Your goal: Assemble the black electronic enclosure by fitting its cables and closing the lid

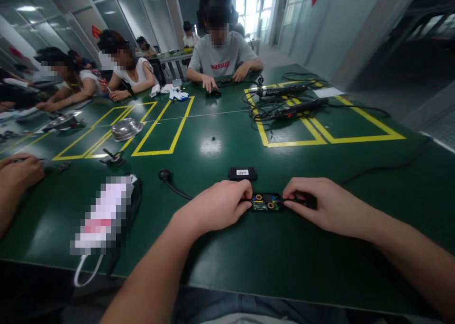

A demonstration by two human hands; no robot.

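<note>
An open black plastic case holding a green circuit board (pixel 261 206) with copper-wound coils and coloured wires lies on the table in front of me. My left hand (pixel 220 203) pinches the black cable at the case's left end. On the opposite side my right hand (pixel 322 203) is closed on the black cable (pixel 300 201) where it leaves the right end. Just behind the case lies a black cover (pixel 242 173) with a white label. A cable with a round black plug (pixel 164 175) runs out to the left of my left hand.
A blurred phone-like object (pixel 103 215) lies at left with a white loop. Beyond it are a metal bowl (pixel 127 129) and a small dark metal part (pixel 112 157). Black cabled devices (pixel 291 101) lie far right. A co-worker's hand (pixel 21 172) is at left; a person (pixel 222 53) sits opposite.
</note>
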